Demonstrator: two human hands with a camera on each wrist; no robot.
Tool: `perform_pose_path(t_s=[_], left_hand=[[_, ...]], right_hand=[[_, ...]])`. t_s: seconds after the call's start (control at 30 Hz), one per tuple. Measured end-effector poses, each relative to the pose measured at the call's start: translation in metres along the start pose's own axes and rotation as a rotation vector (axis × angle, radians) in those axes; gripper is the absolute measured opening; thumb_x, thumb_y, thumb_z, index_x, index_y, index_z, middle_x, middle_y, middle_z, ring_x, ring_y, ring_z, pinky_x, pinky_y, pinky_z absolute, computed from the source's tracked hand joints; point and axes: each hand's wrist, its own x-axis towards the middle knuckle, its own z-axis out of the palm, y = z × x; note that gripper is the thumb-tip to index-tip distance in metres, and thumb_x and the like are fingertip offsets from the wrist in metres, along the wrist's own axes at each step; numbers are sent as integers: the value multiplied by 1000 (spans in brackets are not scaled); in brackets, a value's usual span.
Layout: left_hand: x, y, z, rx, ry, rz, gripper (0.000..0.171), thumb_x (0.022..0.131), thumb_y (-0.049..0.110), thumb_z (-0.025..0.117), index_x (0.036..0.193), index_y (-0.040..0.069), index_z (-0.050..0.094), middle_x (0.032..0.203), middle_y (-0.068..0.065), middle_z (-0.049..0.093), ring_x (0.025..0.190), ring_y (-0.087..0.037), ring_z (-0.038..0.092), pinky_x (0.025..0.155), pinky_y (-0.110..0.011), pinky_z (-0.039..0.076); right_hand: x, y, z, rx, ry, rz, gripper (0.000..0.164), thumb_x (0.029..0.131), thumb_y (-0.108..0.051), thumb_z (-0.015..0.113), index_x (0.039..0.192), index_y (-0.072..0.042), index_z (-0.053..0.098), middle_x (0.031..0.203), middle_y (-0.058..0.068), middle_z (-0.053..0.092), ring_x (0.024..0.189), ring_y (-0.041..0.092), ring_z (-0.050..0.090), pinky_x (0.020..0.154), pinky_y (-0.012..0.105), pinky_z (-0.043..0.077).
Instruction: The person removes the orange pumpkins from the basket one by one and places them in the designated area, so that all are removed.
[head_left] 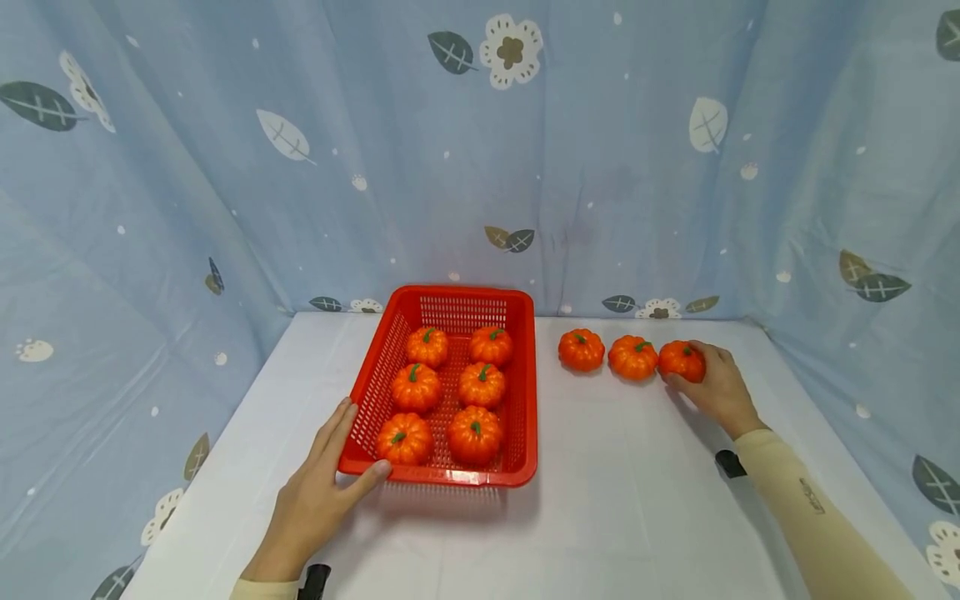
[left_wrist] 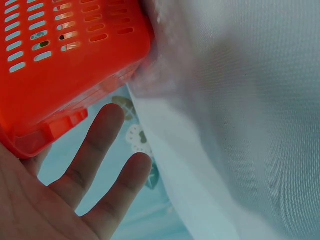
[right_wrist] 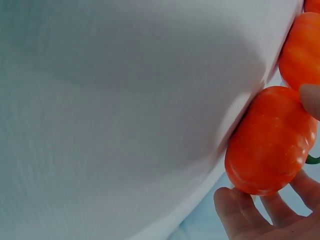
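Fingers and thumb of the right hand [head_left: 716, 393] pinch the end pumpkin [head_left: 679, 362], farthest right of the red basket [head_left: 529, 383]; it seems best to hold its sides and lift straight, because the neighbour pumpkin [head_left: 632, 360], nearer to the basket, stands close; the left hand [head_left: 311, 504], fingers spread, touches the basket's near left corner; six pumpkins [head_left: 475, 437] sit inside; another pumpkin [head_left: 581, 351] stands right of the basket.

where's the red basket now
In the head view, the red plastic basket sits just left of centre, between the left hand and three orange pumpkins.
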Motion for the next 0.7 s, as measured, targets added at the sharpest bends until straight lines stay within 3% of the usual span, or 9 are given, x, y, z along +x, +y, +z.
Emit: perform_pose_path(t_s=[0.5,0.7], left_hand=[[1,-1,2,-7,10,10,92,91,65,64,163,36,15,168,12,13,136,-37,48,88,-69,45],[0,-2,0,-6,16,19,92,91,63,65,164,35,15,168,14,12,136,-38,48,87,-69,46]], right_hand=[[0,-8,-6,-5,8,19,84,95,-37,69,152,8,28,146,44,22,126,60,34,100,74,35],[-4,-30,-15,-4,133,-114,76,96,-33,68,151,5,33,148,40,27,131,58,30,101,74,32]])
